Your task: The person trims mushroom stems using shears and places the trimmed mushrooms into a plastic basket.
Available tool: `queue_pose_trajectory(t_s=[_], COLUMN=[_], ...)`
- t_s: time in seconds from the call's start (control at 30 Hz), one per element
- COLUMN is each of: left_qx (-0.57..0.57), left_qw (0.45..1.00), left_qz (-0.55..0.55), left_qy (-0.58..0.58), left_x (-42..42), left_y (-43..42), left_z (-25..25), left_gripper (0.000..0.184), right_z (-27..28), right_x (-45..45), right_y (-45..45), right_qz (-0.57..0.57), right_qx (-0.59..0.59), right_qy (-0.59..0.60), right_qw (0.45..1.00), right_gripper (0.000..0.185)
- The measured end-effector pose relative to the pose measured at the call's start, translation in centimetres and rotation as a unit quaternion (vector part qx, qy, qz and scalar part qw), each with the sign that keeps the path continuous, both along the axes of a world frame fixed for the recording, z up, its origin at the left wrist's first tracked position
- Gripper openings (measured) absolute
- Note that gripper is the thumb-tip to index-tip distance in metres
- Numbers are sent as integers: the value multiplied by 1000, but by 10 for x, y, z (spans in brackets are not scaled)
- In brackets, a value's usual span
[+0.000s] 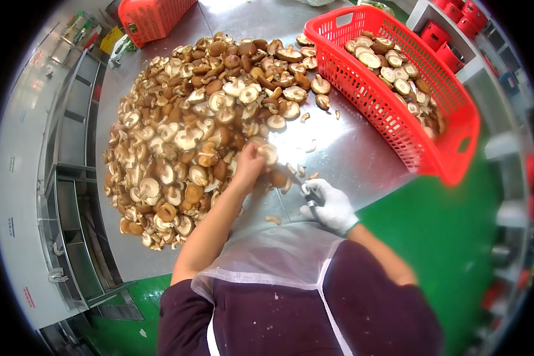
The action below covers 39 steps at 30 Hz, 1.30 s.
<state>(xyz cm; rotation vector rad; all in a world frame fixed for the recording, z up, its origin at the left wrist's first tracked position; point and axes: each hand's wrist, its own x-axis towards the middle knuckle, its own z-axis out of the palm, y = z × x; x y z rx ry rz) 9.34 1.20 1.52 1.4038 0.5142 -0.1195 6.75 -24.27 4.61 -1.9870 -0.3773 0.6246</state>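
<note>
A large heap of brown and cream mushrooms (pixel 187 127) covers the left and middle of the metal table (pixel 362 172). My bare left hand (pixel 250 163) is closed on a mushroom (pixel 267 154) at the heap's right edge, its pale underside showing. My right hand (pixel 329 204), in a white glove, is wrapped round the dark handle of a knife (pixel 311 203), whose thin blade points up and left toward the held mushroom. Cut stem pieces (pixel 273 219) lie on the metal around both hands.
A red basket (pixel 368 98) at the right holds mushrooms, mostly with pale undersides up. Another red basket (pixel 154 21) stands at the far left corner. Metal racks (pixel 71 207) line the left side, and shelves with red containers (pixel 436 35) are at the back right. The floor is green.
</note>
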Motion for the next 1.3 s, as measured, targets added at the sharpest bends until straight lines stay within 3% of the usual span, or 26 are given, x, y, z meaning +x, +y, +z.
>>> queue_pose_trajectory(t_s=[0.13, 0.37, 0.57, 0.77, 1.07, 1.3], left_qx=[-104, -111, -166, -131, -113, -136], left_qw=[994, 992, 981, 987, 991, 990], left_qz=[32, 49, 98, 83, 39, 41], left_qy=[21, -19, -38, -28, -53, 16], left_x=[-30, -54, -59, -63, -66, -67], left_y=[-4, -11, -11, -30, -30, -27], left_z=[32, 50, 36, 46, 28, 36], left_gripper=[41, 46, 48, 54, 42, 36], right_z=[27, 52, 48, 59, 47, 24], right_x=[6, 14, 11, 13, 11, 5], right_y=[17, 26, 22, 27, 21, 15], right_qz=[33, 82, 71, 102, 176, 174], right_qx=[-143, -247, -245, -285, -314, -235], right_qy=[-132, -162, -215, -197, -260, -258], right_qw=[980, 952, 943, 932, 896, 921], right_gripper=[45, 43, 38, 37, 27, 24])
